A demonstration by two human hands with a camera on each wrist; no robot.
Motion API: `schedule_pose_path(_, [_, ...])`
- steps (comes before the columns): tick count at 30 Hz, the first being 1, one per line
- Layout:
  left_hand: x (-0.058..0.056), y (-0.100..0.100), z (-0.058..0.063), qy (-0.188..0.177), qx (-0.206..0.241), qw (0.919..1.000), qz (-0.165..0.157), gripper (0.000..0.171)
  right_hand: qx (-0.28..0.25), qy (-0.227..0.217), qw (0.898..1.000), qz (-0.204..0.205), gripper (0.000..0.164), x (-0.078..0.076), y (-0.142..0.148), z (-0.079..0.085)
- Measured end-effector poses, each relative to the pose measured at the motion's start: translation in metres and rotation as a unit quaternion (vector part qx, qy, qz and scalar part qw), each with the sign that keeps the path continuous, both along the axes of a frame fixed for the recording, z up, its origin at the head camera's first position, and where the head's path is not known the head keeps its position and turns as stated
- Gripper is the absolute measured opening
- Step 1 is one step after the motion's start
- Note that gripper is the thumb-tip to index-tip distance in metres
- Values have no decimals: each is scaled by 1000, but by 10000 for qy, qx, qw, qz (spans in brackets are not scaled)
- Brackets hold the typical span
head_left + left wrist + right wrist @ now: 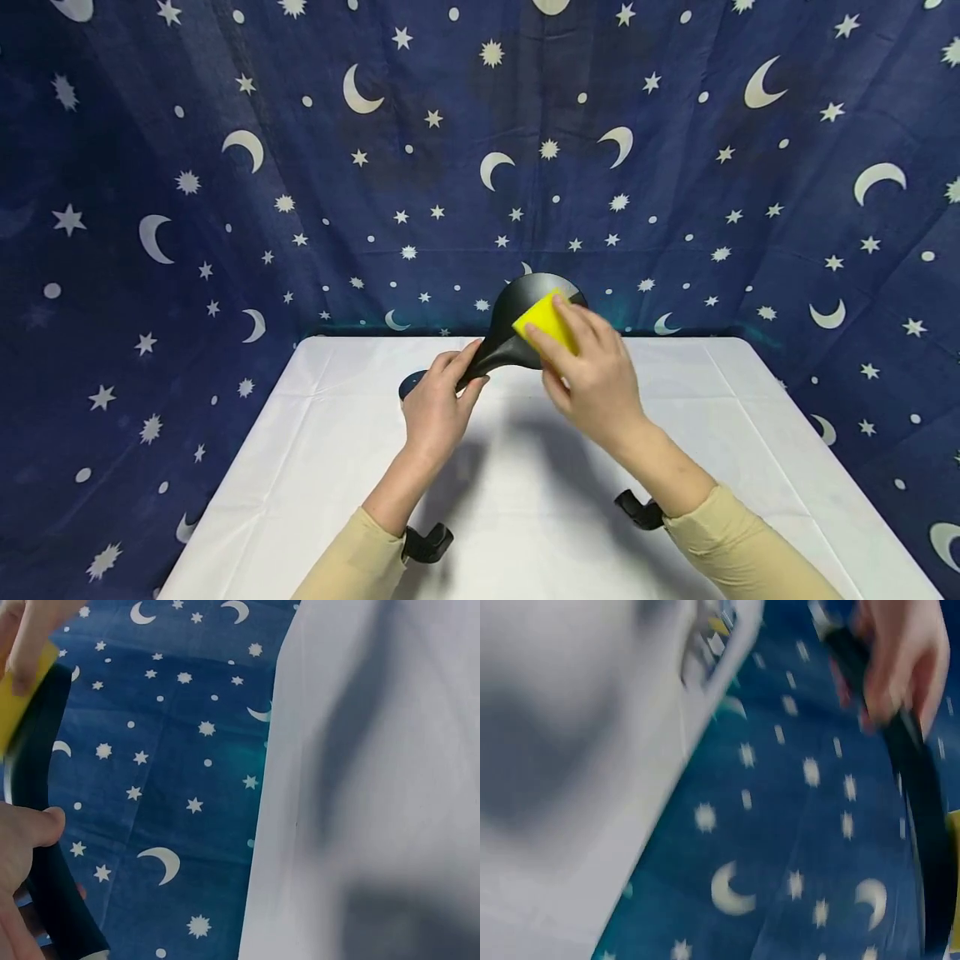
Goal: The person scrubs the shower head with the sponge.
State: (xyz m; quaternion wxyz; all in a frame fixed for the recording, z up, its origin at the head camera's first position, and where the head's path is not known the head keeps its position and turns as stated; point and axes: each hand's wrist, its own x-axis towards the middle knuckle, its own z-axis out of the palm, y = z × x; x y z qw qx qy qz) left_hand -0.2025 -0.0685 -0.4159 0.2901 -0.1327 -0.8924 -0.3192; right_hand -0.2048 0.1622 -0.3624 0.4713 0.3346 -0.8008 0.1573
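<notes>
My left hand (438, 412) grips the handle of a black utensil (517, 304) with a broad round head and a smoothly tapering handle. The utensil is held up over the far part of the table, head tilted up to the right. With its fingers over a yellow sponge (536, 321), my right hand (596, 375) holds it at the face of the head. Seen from the left wrist, the sponge (11, 701) lies along the utensil's curved side (34, 742), and the left thumb (45, 825) lies on the handle. Part of the head is hidden behind sponge and hand.
A white cloth covers the table (330, 483). Behind and beside it hangs a dark blue curtain (450, 125) with moons and stars. Black wrist mounts (429, 543) sit at both sleeves. Shadows of the arms fall on the cloth.
</notes>
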Motion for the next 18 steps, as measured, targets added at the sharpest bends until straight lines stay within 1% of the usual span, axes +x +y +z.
schedule_pose_path(3, [2, 1, 2, -395, 298, 9987, -89, 54, 618, 163, 9972, 376, 47, 11, -18, -11])
schedule_pose_path(5, [4, 1, 2, -635, 502, 9966, -170, 53, 983, 243, 9937, 475, 50, 15, -23, -15])
schedule_pose_path(7, [5, 0, 2, -850, 657, 9939, -232, 54, 1181, 341, 9909, 550, 53, 16, -22, -15])
schedule_pose_path(9, [5, -2, -1, -1007, 796, 9912, -327, 55, 1198, 433, 9900, 598, 52, 13, -16, -10])
schedule_pose_path(11, [5, -5, -2, -1182, 937, 9876, -437, 56, 944, 441, 9929, 568, 47, 9, -8, -3])
schedule_pose_path(13, [5, -7, -4, -1346, 1067, 9837, -541, 56, 434, 287, 9976, 459, 44, 4, 1, 7])
schedule_pose_path(15, [5, -9, -4, -1551, 1223, 9782, -634, 55, -207, -116, 9991, 349, 41, -2, 10, 16])
schedule_pose_path(16, [4, -10, -4, -1660, 1323, 9747, -692, 55, -507, -388, 9975, 293, 40, -4, 14, 20])
schedule_pose_path(18, [4, -10, -5, -1828, 1538, 9674, -837, 54, -1060, -983, 9891, 275, 42, -7, 19, 26])
